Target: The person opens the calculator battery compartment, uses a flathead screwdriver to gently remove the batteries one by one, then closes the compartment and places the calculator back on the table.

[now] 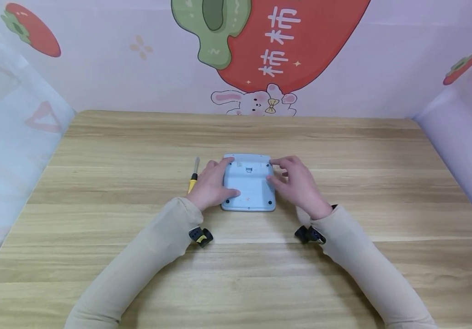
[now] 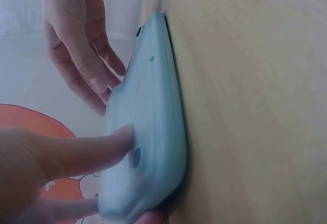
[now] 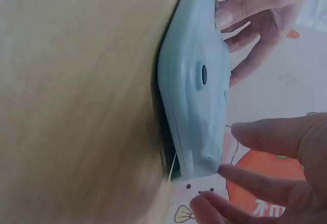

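Observation:
A light-blue calculator point(image 1: 249, 183) lies face down on the wooden table, its back showing a small latched cover and several dark round feet. My left hand point(image 1: 212, 185) holds its left side; in the left wrist view the thumb point(image 2: 110, 144) presses on the back near a foot and a fingertip shows at the lower edge. At the right side is my right hand point(image 1: 299, 185), fingers loosely spread. In the right wrist view its thumb stands off the calculator point(image 3: 196, 96), while one fingertip touches or nearly touches the far corner.
A screwdriver point(image 1: 194, 176) with a yellow and black handle lies just left of the calculator, partly behind my left hand. The wooden table point(image 1: 137, 146) ends at a printed backdrop point(image 1: 116, 77) at the rear. Small black cameras point(image 1: 201, 236) sit on both wrists.

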`<state>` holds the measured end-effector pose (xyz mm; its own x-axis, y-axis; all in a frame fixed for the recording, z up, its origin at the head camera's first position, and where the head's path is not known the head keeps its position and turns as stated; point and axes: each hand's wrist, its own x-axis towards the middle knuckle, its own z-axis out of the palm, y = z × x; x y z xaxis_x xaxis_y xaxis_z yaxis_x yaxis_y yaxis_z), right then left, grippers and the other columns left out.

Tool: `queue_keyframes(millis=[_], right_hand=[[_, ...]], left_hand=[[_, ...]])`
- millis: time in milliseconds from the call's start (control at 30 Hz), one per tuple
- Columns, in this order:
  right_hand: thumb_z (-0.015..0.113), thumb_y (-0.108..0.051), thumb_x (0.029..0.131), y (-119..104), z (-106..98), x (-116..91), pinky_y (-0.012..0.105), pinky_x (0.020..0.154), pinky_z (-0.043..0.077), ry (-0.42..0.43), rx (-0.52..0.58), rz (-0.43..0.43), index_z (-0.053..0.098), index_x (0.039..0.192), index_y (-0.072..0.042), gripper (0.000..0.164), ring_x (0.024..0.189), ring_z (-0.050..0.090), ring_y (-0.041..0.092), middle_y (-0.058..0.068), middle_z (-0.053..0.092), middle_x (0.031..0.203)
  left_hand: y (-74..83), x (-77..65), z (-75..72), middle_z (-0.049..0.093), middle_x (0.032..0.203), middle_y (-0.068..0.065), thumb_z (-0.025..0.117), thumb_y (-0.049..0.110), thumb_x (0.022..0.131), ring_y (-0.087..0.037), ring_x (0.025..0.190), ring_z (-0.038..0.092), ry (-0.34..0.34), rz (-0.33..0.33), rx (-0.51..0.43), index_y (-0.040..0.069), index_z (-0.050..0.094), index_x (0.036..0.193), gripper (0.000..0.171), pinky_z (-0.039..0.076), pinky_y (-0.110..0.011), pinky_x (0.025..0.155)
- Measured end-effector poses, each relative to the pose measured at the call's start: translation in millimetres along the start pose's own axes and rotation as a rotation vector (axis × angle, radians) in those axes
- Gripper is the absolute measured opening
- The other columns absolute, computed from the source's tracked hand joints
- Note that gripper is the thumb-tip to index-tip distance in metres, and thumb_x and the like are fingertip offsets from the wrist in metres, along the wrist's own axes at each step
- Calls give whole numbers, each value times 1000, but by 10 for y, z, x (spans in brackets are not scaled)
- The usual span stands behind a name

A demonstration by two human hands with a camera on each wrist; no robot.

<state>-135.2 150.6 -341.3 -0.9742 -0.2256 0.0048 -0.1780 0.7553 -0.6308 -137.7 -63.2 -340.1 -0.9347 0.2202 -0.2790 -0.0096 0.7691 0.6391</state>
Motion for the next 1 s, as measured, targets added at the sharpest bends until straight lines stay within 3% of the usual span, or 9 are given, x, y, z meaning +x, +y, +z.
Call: queue_keyframes(millis=[300, 500, 1000], right_hand=[[67, -18, 90, -81, 5, 76, 50, 104, 39, -28, -153, -121, 62, 123, -2, 37, 123, 50, 35, 19, 55, 132], [67, -19, 90, -139, 21, 134, 50, 107, 36, -59, -191, -179, 65, 121, -4, 35, 129, 47, 35, 17, 55, 135], [67, -16, 90, -224, 104, 226, 41, 101, 45, -77, -193, -214, 67, 120, -7, 31, 120, 58, 25, 10, 64, 126]], left_hand=[[7, -24, -11, 41, 134, -19, 76, 23, 82, -30, 109, 46, -5, 5, -2, 17, 30, 150, 82, 43, -42, 93], [8, -24, -12, 41, 134, -19, 76, 24, 82, -30, 109, 47, -8, 1, 7, 17, 29, 151, 83, 44, -42, 93], [1, -18, -15, 41, 134, -19, 76, 24, 82, -30, 109, 47, -6, 8, 17, 17, 30, 150, 83, 44, -42, 93]])
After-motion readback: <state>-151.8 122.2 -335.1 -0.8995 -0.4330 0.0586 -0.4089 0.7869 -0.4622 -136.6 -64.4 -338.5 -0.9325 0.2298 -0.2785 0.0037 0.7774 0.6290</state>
